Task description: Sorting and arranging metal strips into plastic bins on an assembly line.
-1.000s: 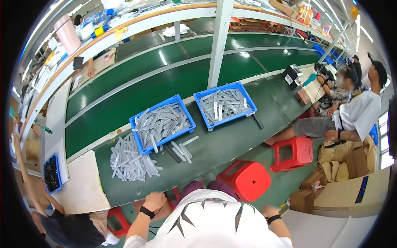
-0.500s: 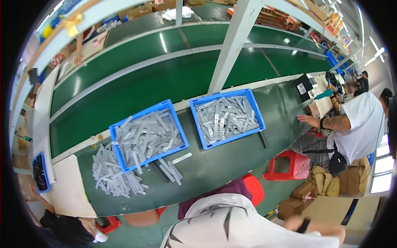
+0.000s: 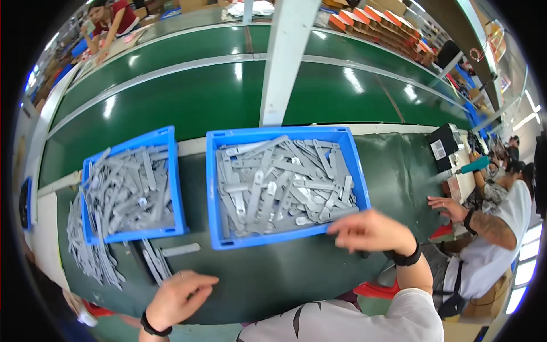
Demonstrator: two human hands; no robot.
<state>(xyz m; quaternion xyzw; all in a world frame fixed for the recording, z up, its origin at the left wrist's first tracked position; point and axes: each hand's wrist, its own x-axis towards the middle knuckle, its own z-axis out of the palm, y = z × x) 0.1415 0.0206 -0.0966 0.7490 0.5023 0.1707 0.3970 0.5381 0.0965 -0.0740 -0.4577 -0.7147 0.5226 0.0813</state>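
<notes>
1. The large blue tray (image 3: pixel 212 188) sits on a dark green worktop (image 3: pixel 250 285), full of grey strips (image 3: pixel 310 184).
2. Right hand (image 3: pixel 373 231): at the tray's front right corner, fingers loosely open, nothing visibly gripped; strips lie just beyond the fingertips.
3. Left hand (image 3: pixel 179 296): front-left of the tray, thumb and fingers parted, nothing held.
4. A second blue tray (image 3: pixel 176 182) stands left of the large one.

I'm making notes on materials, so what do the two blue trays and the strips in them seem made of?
Right tray: probably plastic, satin blue; smooth, moulded-looking rim. Left tray: same look, likely the same plastic. Strips: mostly dull grey, but some glint brightly; possibly metal, though grey plastic can't be ruled out.
</notes>
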